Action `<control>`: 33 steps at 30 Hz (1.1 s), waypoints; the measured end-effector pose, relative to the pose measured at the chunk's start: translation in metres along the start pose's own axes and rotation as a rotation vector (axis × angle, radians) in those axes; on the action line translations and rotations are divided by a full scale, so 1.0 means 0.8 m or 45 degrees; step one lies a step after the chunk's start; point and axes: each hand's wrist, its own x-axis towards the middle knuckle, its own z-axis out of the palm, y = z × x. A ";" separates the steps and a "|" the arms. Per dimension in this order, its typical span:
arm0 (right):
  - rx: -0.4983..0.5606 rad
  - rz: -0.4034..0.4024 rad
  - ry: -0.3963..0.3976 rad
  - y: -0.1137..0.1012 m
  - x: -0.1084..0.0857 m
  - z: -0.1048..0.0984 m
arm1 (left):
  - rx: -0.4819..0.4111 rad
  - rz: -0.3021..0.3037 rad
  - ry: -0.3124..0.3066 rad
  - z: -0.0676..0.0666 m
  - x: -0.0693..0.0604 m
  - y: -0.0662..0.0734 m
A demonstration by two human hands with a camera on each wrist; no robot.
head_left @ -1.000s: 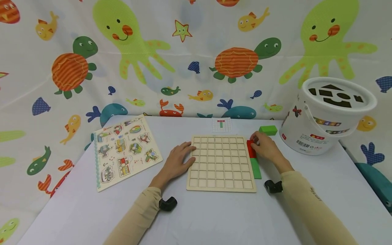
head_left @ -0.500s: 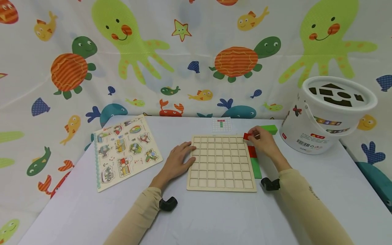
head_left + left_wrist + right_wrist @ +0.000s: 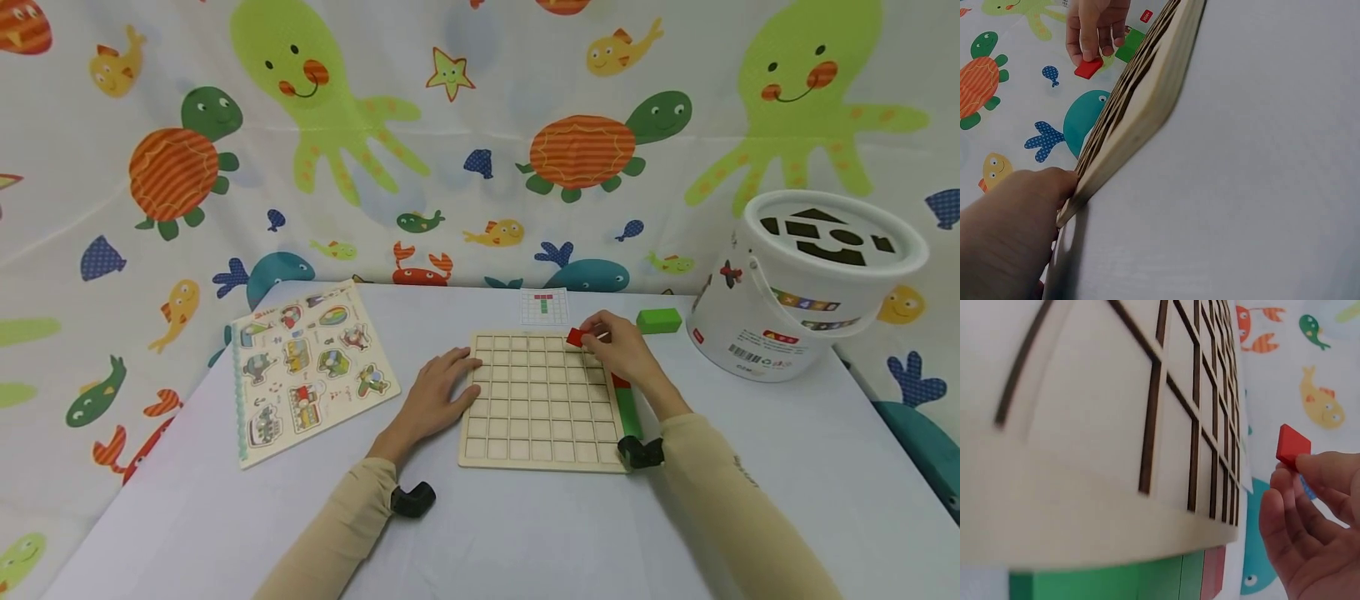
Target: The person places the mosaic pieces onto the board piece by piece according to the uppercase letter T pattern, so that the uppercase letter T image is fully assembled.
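A thin red square tile (image 3: 576, 337) is pinched between the thumb and fingers of my right hand (image 3: 624, 350), above the far right part of the wooden grid board (image 3: 542, 467). The right wrist view shows the red tile (image 3: 1293, 445) tilted at the fingertips. My left hand (image 3: 437, 392) rests at the board's left edge with its fingers spread, and its thumb (image 3: 1054, 184) touches the rim in the left wrist view. Along the board's right side lie green tiles (image 3: 628, 412) and a red tile (image 3: 619, 382), partly hidden by my right arm.
A small card (image 3: 544, 308) with a red and green T on a grid lies behind the board. A green block (image 3: 658, 321) stands at the back right, near a white bucket (image 3: 795, 308) with shaped holes in its lid. A picture puzzle board (image 3: 315, 375) lies at left.
My right hand has lifted a red tile from the row beside the board and carried it left, over the board's far edge. The left hand has stayed in place.
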 end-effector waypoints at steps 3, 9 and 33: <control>0.021 -0.030 -0.025 -0.006 0.002 0.005 | -0.004 -0.002 -0.002 0.000 0.000 0.001; 0.038 -0.087 -0.079 -0.018 0.005 0.020 | -0.005 -0.018 -0.017 0.000 -0.001 0.002; -0.160 -0.091 -0.153 -0.045 0.020 0.071 | 0.000 -0.013 -0.014 -0.002 0.001 0.002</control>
